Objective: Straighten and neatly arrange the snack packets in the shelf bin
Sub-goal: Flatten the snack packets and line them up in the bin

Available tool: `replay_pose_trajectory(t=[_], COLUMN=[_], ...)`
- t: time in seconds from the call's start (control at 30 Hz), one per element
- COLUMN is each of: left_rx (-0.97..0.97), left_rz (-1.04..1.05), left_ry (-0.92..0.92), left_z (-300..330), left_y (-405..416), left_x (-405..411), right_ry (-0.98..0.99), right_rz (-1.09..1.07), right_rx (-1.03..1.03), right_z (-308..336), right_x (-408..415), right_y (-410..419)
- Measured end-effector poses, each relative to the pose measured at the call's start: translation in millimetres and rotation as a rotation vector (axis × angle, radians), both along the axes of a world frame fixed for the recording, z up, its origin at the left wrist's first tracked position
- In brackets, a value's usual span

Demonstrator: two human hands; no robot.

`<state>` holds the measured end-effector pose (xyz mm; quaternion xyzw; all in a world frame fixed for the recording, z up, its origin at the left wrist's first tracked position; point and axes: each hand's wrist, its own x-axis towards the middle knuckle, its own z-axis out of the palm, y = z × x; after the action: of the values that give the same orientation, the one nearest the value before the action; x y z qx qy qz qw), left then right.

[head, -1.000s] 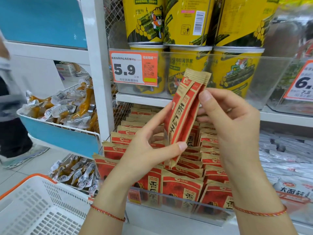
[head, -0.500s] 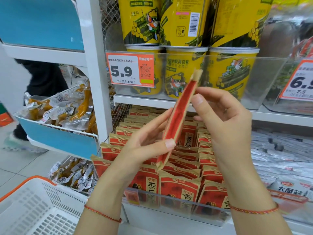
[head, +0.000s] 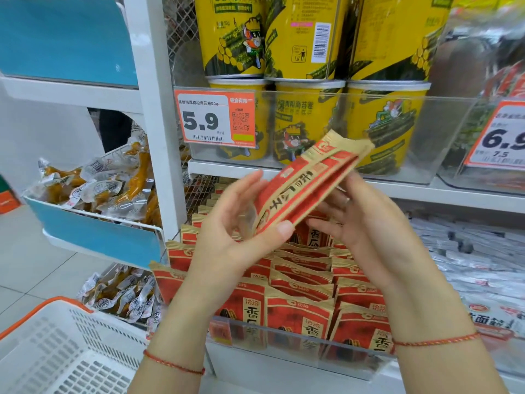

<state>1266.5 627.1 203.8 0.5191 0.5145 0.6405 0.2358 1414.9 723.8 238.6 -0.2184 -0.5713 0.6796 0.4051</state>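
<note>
A: Red-and-tan snack packets (head: 309,189), a small stack, sit tilted above the shelf bin (head: 298,346), top pointing to two o'clock.
B: Who holds them?
A: The left hand (head: 227,237) pinches the lower end; the right hand (head: 366,223) supports behind, fingers relaxed.
B: Step?
A: Squaring, probably. Next, slotting them upright into a row.

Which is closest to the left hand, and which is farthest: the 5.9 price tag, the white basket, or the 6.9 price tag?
From the left hand, in the head view:
1. 5.9 price tag, just above it, on the upper bin.
2. White basket, lower left, farther off.
3. 6.9 price tag, far right, beyond the right hand.
</note>
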Motion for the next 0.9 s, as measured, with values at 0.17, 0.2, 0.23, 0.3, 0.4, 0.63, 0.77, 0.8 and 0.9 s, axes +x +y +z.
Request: replay_pose_trajectory(t=[0.17,0.2,0.23,0.3,0.4,0.63,0.77,0.8,0.9], left_rx=[0.079,0.089,0.093,0.073,-0.007,-0.068,-0.144,-0.171,-0.336], left_rz=[0.225,0.184,0.112,-0.067,-0.245,-0.442,-0.014,0.081,0.182], left_ry=[0.358,0.311,0.209,-0.012,-0.129,-0.225,-0.031,0.039,0.259], left_z=[-5,-5,-4,-2,0,-1,-4,-6,-9], left_y=[2,2,2,2,-1,-2,7,8,10], left_x=[6,5,2,-4,-13,-11,-5,-4,1], right_ry=[0.131,0.127,0.115,0.067,0.037,0.163,0.104,0.083,-0.033], right_rz=[0.063,0.075,0.083,0.088,0.08,0.088,-0.135,-0.193,-0.322], right_rx=[-0.121,-0.118,-0.107,-0.043,0.057,0.167,0.368,0.421,0.587], right_z=[2,3,3,3,1,3,6,7,13], right_x=[4,6,7,9,12,21,27,30,38], right_y=[2,2,2,2,5,8,12,13,10])
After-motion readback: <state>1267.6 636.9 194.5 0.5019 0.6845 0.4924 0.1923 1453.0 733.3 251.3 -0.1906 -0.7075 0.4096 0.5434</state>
